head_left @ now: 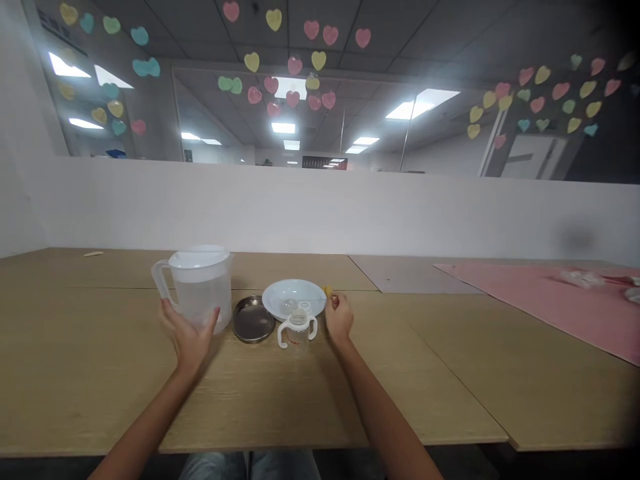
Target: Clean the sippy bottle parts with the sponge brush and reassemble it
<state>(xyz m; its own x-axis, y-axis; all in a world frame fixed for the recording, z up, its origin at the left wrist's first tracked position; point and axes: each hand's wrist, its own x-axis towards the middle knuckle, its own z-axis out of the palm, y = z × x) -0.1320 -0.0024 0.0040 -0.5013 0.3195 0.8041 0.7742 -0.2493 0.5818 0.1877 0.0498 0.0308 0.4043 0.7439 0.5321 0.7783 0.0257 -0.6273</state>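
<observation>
Plastic pitcher point(201, 293) stands on the counter point(100, 320), left of a white plate point(294, 292). The left hand point(188, 335) wraps it with fingers point(167, 308) spread. The right hand point(340, 319) pinches a small yellow object point(328, 291) between its fingers, beside the plate.

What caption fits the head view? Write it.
Left hand on a plastic pitcher beside a metal dish, white plate and two-handled cup; right hand holds a small yellow item.
</observation>
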